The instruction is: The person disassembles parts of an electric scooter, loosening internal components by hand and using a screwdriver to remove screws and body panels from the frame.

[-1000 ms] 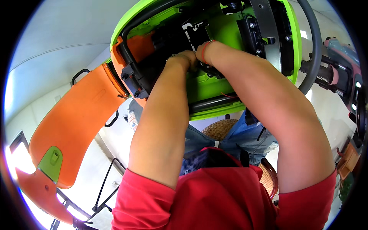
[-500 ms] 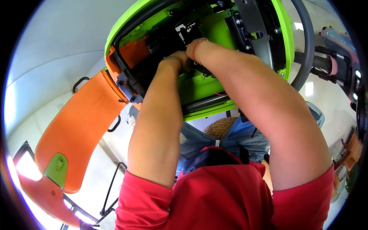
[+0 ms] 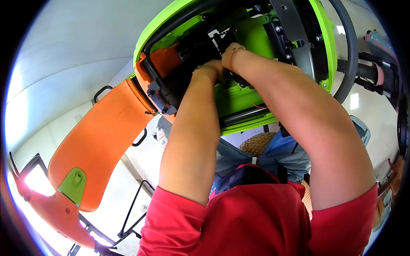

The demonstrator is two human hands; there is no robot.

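Both my arms reach into the open body shell of a green and orange scooter [image 3: 239,123]. My left hand [image 3: 215,67] is low in the shell, closed, its fingertips lost in shadow. Right beside it, almost touching, my right hand [image 3: 232,52] is curled closed, with a red cord bracelet at the wrist. Whatever the fingers hold is hidden by the hands and the dark interior. Just beyond them is a black part with a pale, cut-out edge [image 3: 218,36]. A thin red wire [image 3: 259,106] shows near the shell's near rim.
An orange front panel [image 3: 100,136] extends left from the shell, with a green piece [image 3: 73,183] near its end. A black metal bracket [image 3: 277,36] and a grey-black curved tube [image 3: 351,51] are on the right. Another scooter's wheel [image 3: 363,70] stands farther right.
The whole scene has slid to the right in the picture as my head turned a little. My hands keep about the same place inside the shell.
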